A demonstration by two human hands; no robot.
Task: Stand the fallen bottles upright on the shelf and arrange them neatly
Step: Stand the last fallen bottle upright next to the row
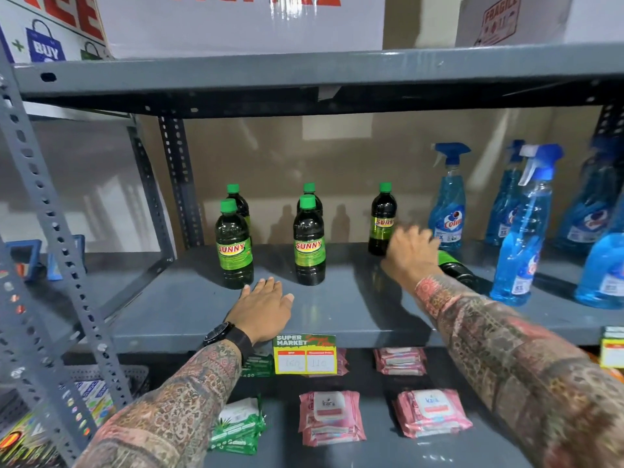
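Note:
Dark green-capped bottles stand upright on the grey shelf point(337, 312): a front one point(233, 246) at left with another behind it, a front one point(309, 243) in the middle with another behind it, and a single one point(382, 219) at right. One more dark bottle point(456, 270) lies on its side behind my right hand point(410, 253), which hovers with fingers spread, blurred, touching or almost touching that bottle. My left hand point(261, 309) rests flat and open on the shelf just in front of the left front bottle.
Blue spray bottles point(447, 201) point(521, 231) stand close on the right of the fallen bottle. A price tag point(305, 353) hangs on the shelf's front edge. Pink point(331, 417) and green wipe packs lie on the lower shelf. Cardboard boxes sit on the shelf above.

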